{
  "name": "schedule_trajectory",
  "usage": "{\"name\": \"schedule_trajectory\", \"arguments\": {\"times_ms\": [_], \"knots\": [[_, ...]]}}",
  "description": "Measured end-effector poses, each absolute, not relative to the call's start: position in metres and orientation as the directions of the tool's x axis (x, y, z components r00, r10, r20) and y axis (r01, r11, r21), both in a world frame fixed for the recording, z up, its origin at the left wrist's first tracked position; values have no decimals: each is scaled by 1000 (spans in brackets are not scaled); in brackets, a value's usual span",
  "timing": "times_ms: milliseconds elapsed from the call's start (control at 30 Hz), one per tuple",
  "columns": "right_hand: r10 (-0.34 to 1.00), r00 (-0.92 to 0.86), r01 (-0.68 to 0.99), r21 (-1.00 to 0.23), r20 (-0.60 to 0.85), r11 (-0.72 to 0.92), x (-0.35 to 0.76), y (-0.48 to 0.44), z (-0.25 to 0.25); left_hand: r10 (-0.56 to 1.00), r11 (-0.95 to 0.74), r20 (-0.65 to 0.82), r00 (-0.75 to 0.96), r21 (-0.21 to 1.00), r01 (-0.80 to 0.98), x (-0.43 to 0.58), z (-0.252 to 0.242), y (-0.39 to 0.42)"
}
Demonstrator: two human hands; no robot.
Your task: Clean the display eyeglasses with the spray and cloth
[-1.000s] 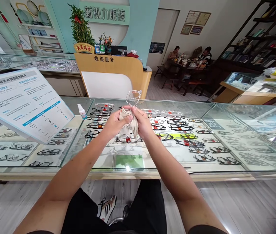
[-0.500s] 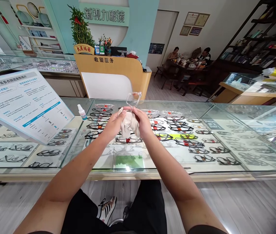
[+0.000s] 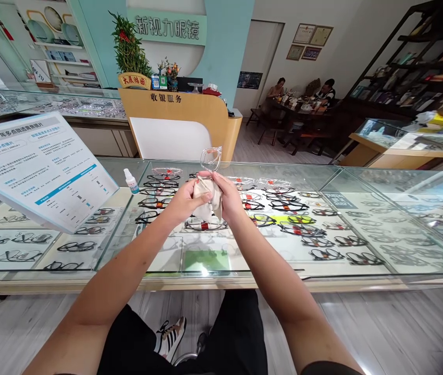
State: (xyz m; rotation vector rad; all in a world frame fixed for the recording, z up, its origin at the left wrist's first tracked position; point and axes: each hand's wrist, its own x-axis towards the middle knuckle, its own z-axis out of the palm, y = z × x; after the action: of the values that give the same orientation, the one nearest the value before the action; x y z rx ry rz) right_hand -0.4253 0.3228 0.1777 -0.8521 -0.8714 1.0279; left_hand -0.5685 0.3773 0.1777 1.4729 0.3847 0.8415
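Observation:
A pair of clear-framed eyeglasses [image 3: 210, 158] is held up over the glass counter, one lens standing above my fingers. A beige cleaning cloth [image 3: 205, 212] is folded around the lower part of the glasses and hangs down between my hands. My left hand [image 3: 186, 202] is closed on the cloth, its thumb pressed across the front. My right hand [image 3: 230, 198] is closed too, gripping the glasses and the cloth's right edge. The other lens is hidden by cloth and fingers.
Under the glass counter [image 3: 206, 275] lie several rows of eyeglasses. A small white spray bottle [image 3: 131, 180] stands on it to the left, beside a large tilted printed sign [image 3: 45, 166]. Beyond is a wooden cashier desk [image 3: 178, 107]; two people sit at a table farther back.
My left thumb has moved down and right across the cloth, bunching it differently. The glasses have shifted slightly left and turned a little.

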Motion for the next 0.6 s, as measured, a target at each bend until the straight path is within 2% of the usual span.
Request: {"name": "schedule_trajectory", "arguments": {"times_ms": [133, 300, 433, 600], "knots": [[949, 237, -344, -895, 210, 284, -429, 323, 174, 760, -79, 243, 603, 955, -284, -564, 173, 376], [926, 220, -273, -892, 307, 360, -432, 325, 169, 836, -153, 304, 457, 928, -339, -558, 168, 374], [929, 203, -237, -905, 309, 353, -433, 326, 165, 860, -212, 325, 394, 929, -304, -559, 166, 375], [869, 316, -222, -861, 380, 457, -428, 329, 165, 844, -93, 259, 470, 933, -348, -556, 158, 384]]}}
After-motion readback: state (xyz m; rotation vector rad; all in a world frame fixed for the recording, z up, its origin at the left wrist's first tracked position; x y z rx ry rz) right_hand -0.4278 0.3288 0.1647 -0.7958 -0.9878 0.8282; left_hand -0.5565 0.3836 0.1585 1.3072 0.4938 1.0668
